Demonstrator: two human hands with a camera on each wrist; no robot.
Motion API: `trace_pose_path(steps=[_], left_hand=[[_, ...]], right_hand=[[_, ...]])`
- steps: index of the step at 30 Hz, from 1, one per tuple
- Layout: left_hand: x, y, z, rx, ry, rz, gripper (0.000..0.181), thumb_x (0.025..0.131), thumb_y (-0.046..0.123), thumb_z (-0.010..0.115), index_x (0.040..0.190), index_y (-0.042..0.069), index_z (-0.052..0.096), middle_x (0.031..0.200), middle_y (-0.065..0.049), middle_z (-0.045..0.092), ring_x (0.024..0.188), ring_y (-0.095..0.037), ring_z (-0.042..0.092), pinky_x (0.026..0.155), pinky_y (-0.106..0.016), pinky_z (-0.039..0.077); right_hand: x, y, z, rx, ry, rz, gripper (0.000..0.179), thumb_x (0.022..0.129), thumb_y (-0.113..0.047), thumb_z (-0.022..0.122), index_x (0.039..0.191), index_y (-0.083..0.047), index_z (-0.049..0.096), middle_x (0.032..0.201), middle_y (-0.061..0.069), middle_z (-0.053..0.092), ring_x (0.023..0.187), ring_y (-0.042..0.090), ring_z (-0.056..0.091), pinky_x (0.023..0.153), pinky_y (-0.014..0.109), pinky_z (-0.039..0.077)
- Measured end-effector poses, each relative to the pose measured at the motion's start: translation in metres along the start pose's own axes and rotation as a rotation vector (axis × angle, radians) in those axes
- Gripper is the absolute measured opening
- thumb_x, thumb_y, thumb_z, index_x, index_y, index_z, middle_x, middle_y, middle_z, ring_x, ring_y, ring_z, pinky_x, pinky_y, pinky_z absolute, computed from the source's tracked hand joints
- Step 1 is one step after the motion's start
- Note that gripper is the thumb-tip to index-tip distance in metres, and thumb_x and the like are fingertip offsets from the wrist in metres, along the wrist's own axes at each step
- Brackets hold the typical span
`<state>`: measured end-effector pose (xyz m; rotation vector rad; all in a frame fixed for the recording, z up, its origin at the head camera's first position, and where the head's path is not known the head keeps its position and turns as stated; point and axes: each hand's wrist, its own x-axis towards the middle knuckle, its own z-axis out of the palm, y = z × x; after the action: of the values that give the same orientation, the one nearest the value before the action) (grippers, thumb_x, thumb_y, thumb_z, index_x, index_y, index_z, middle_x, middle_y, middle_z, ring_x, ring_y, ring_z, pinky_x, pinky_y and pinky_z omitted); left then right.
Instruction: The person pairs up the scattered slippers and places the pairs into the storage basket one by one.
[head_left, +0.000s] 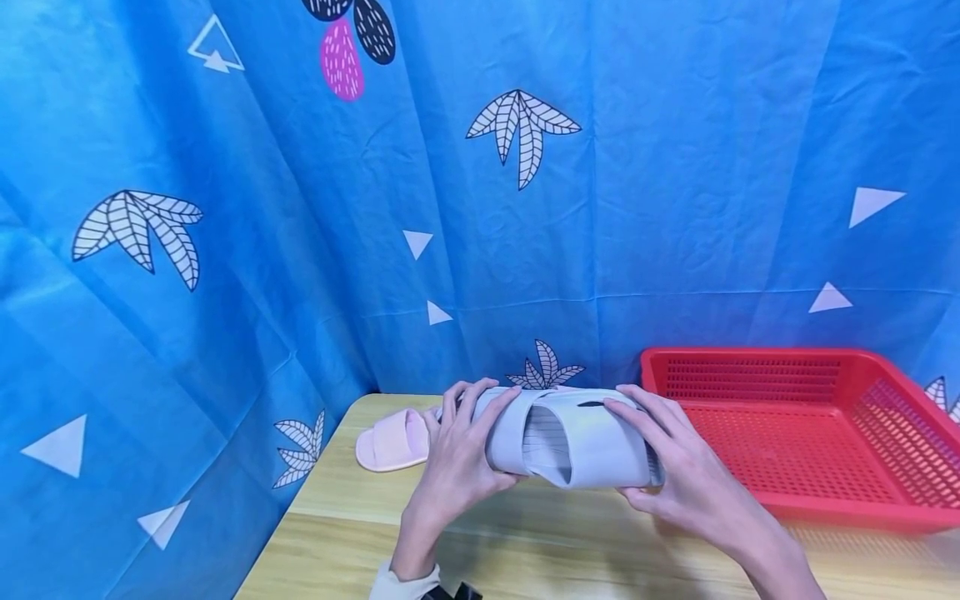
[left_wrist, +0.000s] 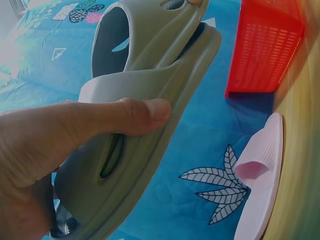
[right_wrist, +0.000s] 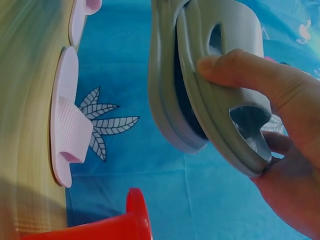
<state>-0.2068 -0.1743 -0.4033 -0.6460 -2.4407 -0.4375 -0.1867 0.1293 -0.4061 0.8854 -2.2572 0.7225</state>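
Head view: your left grip (head_left: 456,454) and right grip (head_left: 684,462) pinch paired grey open-toed plastic slippers (head_left: 606,446); uneven squeezing could slide them apart.

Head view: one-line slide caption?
Both hands hold gray slippers above a wood-grain table, with a pink slipper to the left and a red basket to the right.

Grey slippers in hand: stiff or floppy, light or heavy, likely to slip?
The grey slippers probably hold their shape: the straps stand arched. Likely light, since openings break up the uppers. They might slide apart, as their surfaces look smooth.
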Motion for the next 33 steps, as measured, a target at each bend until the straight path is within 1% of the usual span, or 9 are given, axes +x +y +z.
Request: trace_pose_path(steps=[4,8,14,17,22,28,33], left_hand=[[0.0,0.001,0.001,0.01,0.004,-0.004,0.112,0.052,0.049,0.102,0.15,0.036,0.049,0.149,-0.003,0.048,0.135,-0.034,0.036,0.093,-0.066,0.034],[0.001,0.001,0.001,0.016,0.009,0.008,0.111,0.052,0.051,0.101,0.15,0.036,0.049,0.149,-0.003,0.048,0.135,-0.033,0.037,0.092,-0.062,0.034],[0.002,0.003,0.002,-0.028,0.017,0.012,0.113,0.049,0.045,0.103,0.148,0.034,0.051,0.148,-0.005,0.049,0.134,-0.034,0.037,0.09,-0.061,0.033],[0.002,0.005,0.003,-0.021,0.017,0.013,0.112,0.048,0.046,0.103,0.148,0.034,0.052,0.147,-0.005,0.05,0.133,-0.034,0.037,0.089,-0.061,0.033],[0.002,0.005,0.007,-0.013,0.026,0.026,0.11,0.047,0.047,0.103,0.145,0.034,0.055,0.145,-0.005,0.051,0.132,-0.034,0.039,0.087,-0.062,0.035],[0.001,0.003,0.012,-0.013,0.016,0.011,0.112,0.046,0.046,0.104,0.146,0.035,0.054,0.145,-0.005,0.051,0.132,-0.035,0.039,0.087,-0.065,0.035],[0.002,-0.001,0.012,-0.008,0.006,0.015,0.114,0.047,0.047,0.104,0.148,0.035,0.053,0.146,-0.006,0.051,0.132,-0.036,0.039,0.086,-0.063,0.036]], right_hand=[[0.0,0.002,0.001,-0.011,0.007,-0.01,0.116,0.044,-0.011,0.104,0.148,-0.014,0.053,0.151,0.01,0.048,0.135,0.026,0.044,0.084,0.042,0.06],[-0.001,0.003,0.001,-0.013,0.013,-0.013,0.115,0.044,-0.012,0.104,0.148,-0.013,0.054,0.152,0.008,0.048,0.136,0.025,0.044,0.086,0.04,0.059],[-0.001,0.002,0.003,0.033,0.005,-0.011,0.113,0.047,-0.008,0.102,0.148,-0.013,0.053,0.153,0.008,0.046,0.135,0.027,0.043,0.084,0.047,0.06],[0.0,0.002,0.004,0.039,0.006,-0.01,0.112,0.047,-0.007,0.102,0.148,-0.013,0.054,0.152,0.01,0.047,0.135,0.028,0.044,0.083,0.049,0.06],[0.0,0.003,0.006,0.044,0.003,-0.009,0.112,0.046,-0.006,0.102,0.148,-0.013,0.054,0.152,0.01,0.048,0.133,0.029,0.044,0.081,0.05,0.06],[-0.001,0.005,0.009,0.059,-0.022,0.018,0.113,0.047,-0.007,0.104,0.148,-0.013,0.053,0.152,0.009,0.046,0.133,0.029,0.044,0.081,0.049,0.06],[-0.002,0.007,0.011,0.067,-0.038,0.032,0.114,0.049,-0.009,0.103,0.15,-0.015,0.051,0.154,0.009,0.045,0.135,0.029,0.043,0.082,0.049,0.06]])
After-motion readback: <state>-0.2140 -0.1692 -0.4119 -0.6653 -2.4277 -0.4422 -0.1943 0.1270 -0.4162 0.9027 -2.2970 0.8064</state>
